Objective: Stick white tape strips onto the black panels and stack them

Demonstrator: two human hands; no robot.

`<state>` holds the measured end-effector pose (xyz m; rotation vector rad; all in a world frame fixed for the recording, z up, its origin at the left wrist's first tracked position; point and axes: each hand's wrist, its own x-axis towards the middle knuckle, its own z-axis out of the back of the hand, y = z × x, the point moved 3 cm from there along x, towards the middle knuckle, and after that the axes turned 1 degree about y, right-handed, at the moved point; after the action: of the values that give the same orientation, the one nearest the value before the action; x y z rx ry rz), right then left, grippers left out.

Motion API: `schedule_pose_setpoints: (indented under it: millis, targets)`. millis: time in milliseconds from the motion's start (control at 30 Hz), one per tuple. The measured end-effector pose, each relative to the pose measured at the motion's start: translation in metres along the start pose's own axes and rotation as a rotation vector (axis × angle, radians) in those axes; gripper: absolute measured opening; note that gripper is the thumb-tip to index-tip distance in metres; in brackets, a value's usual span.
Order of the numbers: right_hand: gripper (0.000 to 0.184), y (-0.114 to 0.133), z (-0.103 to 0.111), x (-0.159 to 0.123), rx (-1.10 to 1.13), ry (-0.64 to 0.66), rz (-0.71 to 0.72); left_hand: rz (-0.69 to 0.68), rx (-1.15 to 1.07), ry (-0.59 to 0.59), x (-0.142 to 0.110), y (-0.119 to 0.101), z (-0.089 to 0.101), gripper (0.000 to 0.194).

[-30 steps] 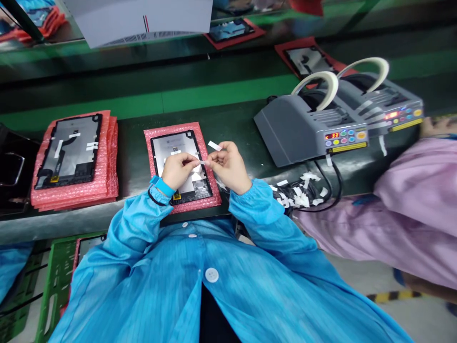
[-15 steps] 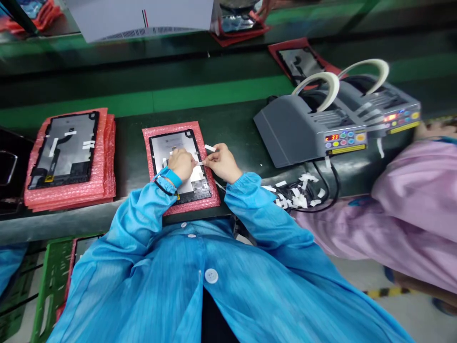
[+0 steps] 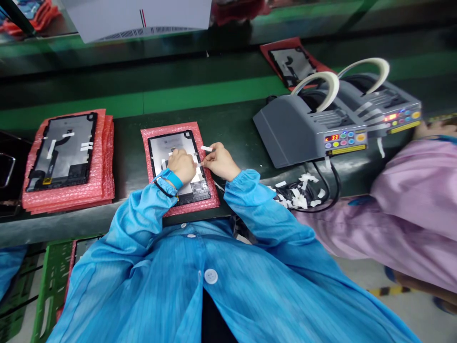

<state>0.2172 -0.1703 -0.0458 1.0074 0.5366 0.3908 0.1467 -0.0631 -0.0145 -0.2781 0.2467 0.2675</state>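
Observation:
A tablet screen panel (image 3: 193, 191) with a black frame and silver back lies on a pink bubble-wrap bag (image 3: 211, 190) in front of me. My left hand (image 3: 182, 166) bends over the panel, back upward, its curled fingers partly hidden. Its thumb side meets one end of a short strip of white tape (image 3: 199, 165). The strip's other end is pinched by my right hand (image 3: 222, 162) above the panel's right edge. A second white tape piece (image 3: 206, 148) sticks out from the right hand's fingers.
Left stands a stack of pink bubble bags (image 3: 103, 176) topped by another panel (image 3: 67, 147). Two grey tape dispensers (image 3: 293, 128) are at right, near tape scraps and cables (image 3: 298, 195). A co-worker's pink sleeve (image 3: 421, 186) is farther right. Another panel (image 3: 291, 62) lies behind.
My left hand has turned over and moved slightly right, onto the panel. My right hand has shifted a little left with the tape. A panel at the back has moved left.

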Motion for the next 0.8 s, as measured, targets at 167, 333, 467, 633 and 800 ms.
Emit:
schedule_pose_setpoints:
  millis: [167, 333, 467, 633, 800]
  targets:
    - [0.043, 0.0, 0.0, 0.003, -0.01, 0.045, -0.03, -0.007, 0.011, -0.066, 0.002, 0.0, -0.001, 0.025]
    - [0.047, -0.003, 0.015, 0.003, 0.006, 0.058, 0.008, 0.022, -0.094, -0.203, -0.004, 0.016, -0.002, 0.018]
    - [0.029, 0.003, 0.021, -0.003, 0.137, 0.184, -0.013, -0.051, -0.297, -0.299, -0.002, 0.03, 0.002, 0.007]
    - [0.019, 0.015, 0.011, -0.013, 0.193, 0.362, 0.123, -0.268, -0.466, -0.311, 0.005, 0.029, 0.01, 0.011]
    - [0.016, 0.016, 0.01, -0.014, 0.154, 0.359, 0.152, -0.292, -0.461, -0.239, 0.009, 0.028, 0.006, 0.016]
